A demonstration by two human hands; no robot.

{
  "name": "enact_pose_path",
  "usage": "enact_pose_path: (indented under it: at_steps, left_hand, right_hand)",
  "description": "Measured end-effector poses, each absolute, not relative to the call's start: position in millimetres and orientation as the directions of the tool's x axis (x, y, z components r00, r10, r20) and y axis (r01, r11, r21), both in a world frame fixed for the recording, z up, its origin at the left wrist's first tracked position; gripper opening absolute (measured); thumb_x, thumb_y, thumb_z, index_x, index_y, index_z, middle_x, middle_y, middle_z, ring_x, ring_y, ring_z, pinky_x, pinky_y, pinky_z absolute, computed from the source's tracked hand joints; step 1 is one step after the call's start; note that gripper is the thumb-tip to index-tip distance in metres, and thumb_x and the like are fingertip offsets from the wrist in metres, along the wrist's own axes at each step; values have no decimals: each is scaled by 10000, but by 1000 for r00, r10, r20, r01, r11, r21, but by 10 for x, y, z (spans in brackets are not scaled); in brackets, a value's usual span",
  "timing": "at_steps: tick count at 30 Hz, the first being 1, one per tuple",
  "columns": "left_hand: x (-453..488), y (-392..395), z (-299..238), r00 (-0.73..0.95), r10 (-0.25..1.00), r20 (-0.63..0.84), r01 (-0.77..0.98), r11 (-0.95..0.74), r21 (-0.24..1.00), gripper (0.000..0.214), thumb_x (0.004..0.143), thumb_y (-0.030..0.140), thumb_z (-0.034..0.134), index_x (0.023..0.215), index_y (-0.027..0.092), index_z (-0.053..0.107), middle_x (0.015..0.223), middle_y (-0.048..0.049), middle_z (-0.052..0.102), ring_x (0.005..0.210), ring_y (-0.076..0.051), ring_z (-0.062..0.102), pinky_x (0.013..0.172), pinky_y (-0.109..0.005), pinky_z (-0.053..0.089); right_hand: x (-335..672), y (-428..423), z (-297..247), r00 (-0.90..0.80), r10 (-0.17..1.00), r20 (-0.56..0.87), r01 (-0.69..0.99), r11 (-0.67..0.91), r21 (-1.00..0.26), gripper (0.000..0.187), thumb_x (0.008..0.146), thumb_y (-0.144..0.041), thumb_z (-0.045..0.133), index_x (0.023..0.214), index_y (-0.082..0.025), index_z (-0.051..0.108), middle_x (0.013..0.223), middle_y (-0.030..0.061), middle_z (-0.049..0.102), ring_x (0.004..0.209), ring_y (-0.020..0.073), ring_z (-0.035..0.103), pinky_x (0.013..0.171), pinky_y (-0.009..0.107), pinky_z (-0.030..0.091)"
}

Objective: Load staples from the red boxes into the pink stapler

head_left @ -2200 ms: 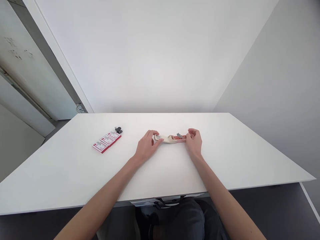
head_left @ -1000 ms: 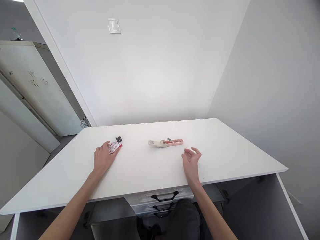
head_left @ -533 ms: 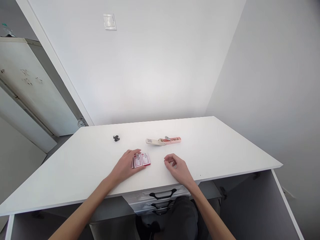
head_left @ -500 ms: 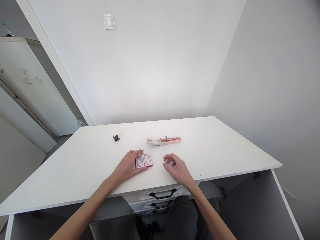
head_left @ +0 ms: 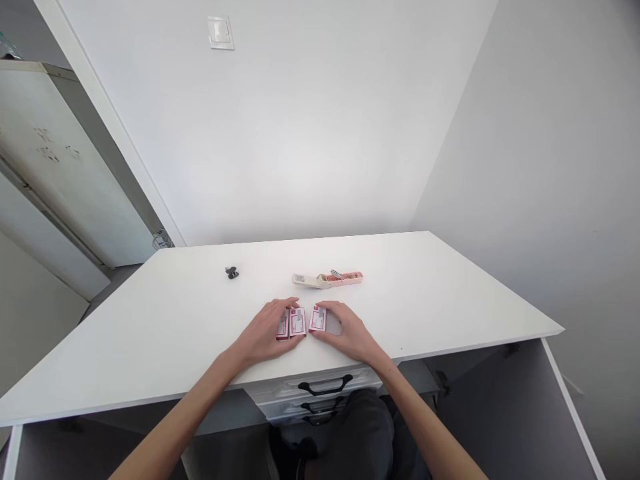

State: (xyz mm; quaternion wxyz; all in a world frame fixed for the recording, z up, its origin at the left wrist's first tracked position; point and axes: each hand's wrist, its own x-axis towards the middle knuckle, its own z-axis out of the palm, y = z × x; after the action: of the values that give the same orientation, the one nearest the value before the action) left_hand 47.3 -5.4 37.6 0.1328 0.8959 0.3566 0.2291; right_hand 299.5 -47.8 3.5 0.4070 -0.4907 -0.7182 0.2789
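My left hand (head_left: 265, 331) is wrapped around the left side of two small red-and-white boxes (head_left: 297, 323) lying side by side on the white table. Its thumb is at their near edge and its fingers are at the far edge. A short gap to the right, another small red-and-white box (head_left: 317, 319) sits between the thumb and fingers of my right hand (head_left: 353, 333). Beyond the hands, a long pink-and-cream case (head_left: 345, 279) lies with its cream lid swung out to the left. Small metal pieces (head_left: 336, 273) show in its pink part, too small to name.
A small black clip (head_left: 232, 273) lies on the white table (head_left: 450, 293), back left. Drawers with black handles (head_left: 325, 385) are under the front edge. A wall with a light switch (head_left: 221, 33) rises behind, and a pale cabinet (head_left: 75, 160) stands at the left.
My right hand has moved left and closed on a small box at the right. The two boxes in my left hand have shifted slightly right. The open case and the clip stay put.
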Motion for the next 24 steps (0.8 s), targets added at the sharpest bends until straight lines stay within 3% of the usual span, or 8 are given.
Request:
enact_pose_path:
  at_steps: [4,10,13,17,21,24]
  left_hand:
    - [492,-43,357,620,718,315,597,-693,403,579,917,492,673,1423,260,514,1328,-120,661,1195,-308,633,994,-456,538]
    - [536,-6,337,630,650,425,576,-758,306,541,936,481,687,1406,270,522,1426,-112,618,1355,-313,537,1151,-514,421]
    - [592,-9,322,629,604,489,562,-788,251,448,981,443,642,1383,272,544,1431,-103,620,1361,-292,537,1153,-495,413]
    - [762,-22,288,634,535,559,538,-824,179,507,973,431,668,1436,273,535,1501,-102,591,1415,-296,504,1157,-480,403]
    - [933,-2,255,638,500,586,488,-851,194,313,1023,323,596,1332,288,635,1303,-57,734,1329,-260,598,1101,-445,436]
    - [944,39,245,463,606,647,528,-774,348,200,1028,354,576,1146,274,716,1115,-45,782,1153,-251,688,1014,-422,489]
  right_hand:
    - [3008,-492,1,-120,954,274,423,298,-856,518,889,-454,732,1369,-305,602,1400,71,641,1283,288,598,1074,480,496]
    - [3009,-520,102,-82,976,200,290,215,-932,488,910,-490,703,1349,-293,614,1396,65,648,1056,243,656,986,452,547]
    - [3019,-533,152,-95,974,205,175,219,-960,459,904,-468,717,1323,-297,640,1409,51,646,1114,230,665,1022,428,548]
    - [3037,-535,177,-171,958,229,78,245,-966,428,894,-439,743,1286,-285,668,1359,54,677,1227,240,648,1062,423,541]
    - [3059,-523,161,-212,953,215,26,225,-974,369,918,-469,729,1227,-274,678,1308,60,703,1238,246,654,1087,448,526]
    - [3068,-498,122,-190,959,208,-17,208,-978,388,969,-512,661,1270,-270,631,1372,84,679,1274,253,643,1103,463,505]
